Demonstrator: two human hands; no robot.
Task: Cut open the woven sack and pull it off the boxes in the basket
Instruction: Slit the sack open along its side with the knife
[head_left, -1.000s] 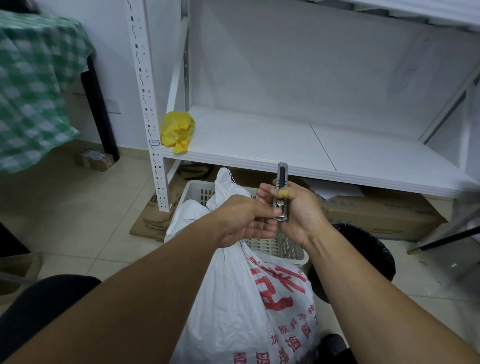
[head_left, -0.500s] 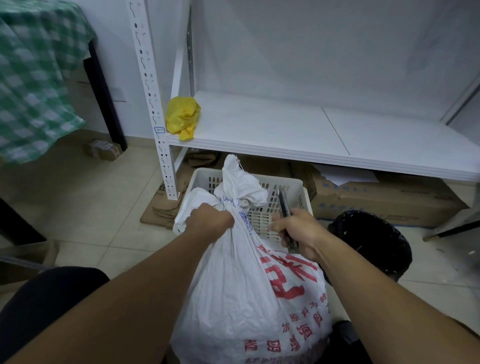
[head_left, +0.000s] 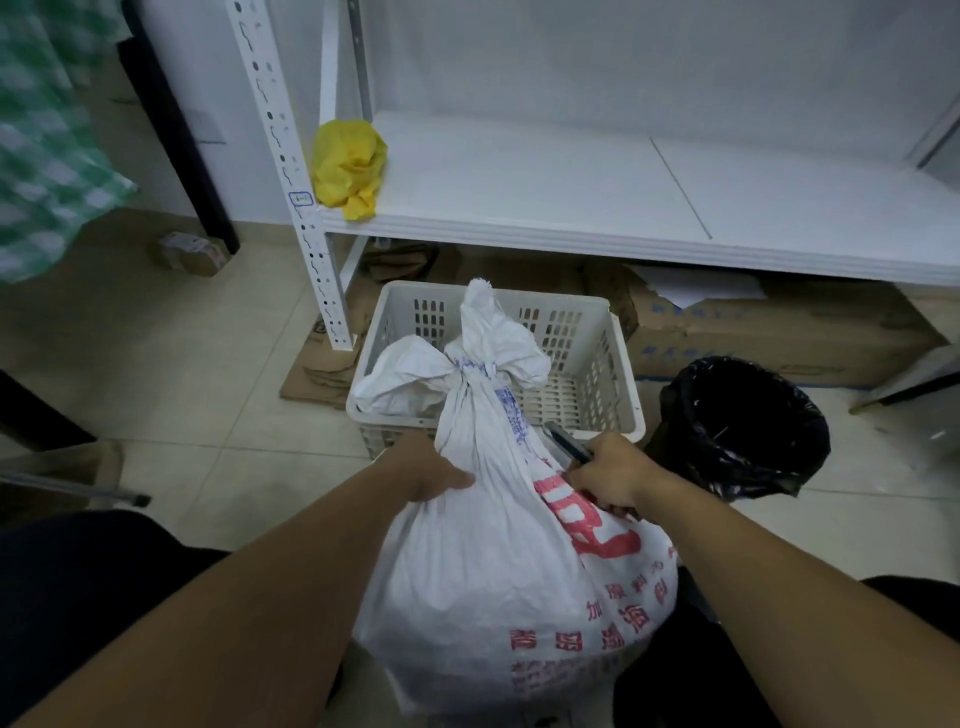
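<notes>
Sack (head_left: 483, 561), soft but we judge heavy, stands just before the basket (head_left: 626, 374). Our left grip (head_left: 434, 470) clasps its neck, the best hold; our right grip (head_left: 613, 478) clenches the knife (head_left: 566, 441).

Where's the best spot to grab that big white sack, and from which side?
Likely the neck just under the knot, coming from the left. The sack gathers there into a narrow bunch that a hand can wrap round; lower down it bulges wide. The right hand holds the knife against the right side, so the left side keeps clear of the blade.
</notes>
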